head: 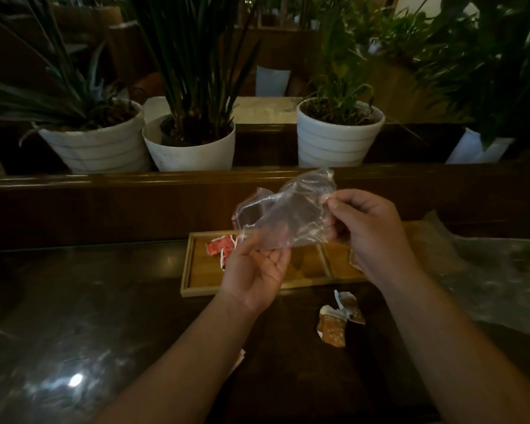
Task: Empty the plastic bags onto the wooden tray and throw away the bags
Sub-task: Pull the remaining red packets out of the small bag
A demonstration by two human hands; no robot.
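Observation:
A clear plastic bag [288, 212] hangs in the air above the wooden tray [196, 289], and it looks empty. My left hand [256, 267] pinches its lower left edge. My right hand [371, 231] grips its right edge between thumb and fingers. The tray has compartments; red snack packets [219, 247] lie in its left one. Two brown snack packets [338, 318] lie on the dark table in front of the tray, outside it. My hands hide the tray's middle.
More clear plastic [496, 270] lies crumpled on the table at the right. Three white plant pots [190, 151] stand on a ledge behind a dark wooden rail [135, 179]. The glossy dark table [74, 316] stretches to the left.

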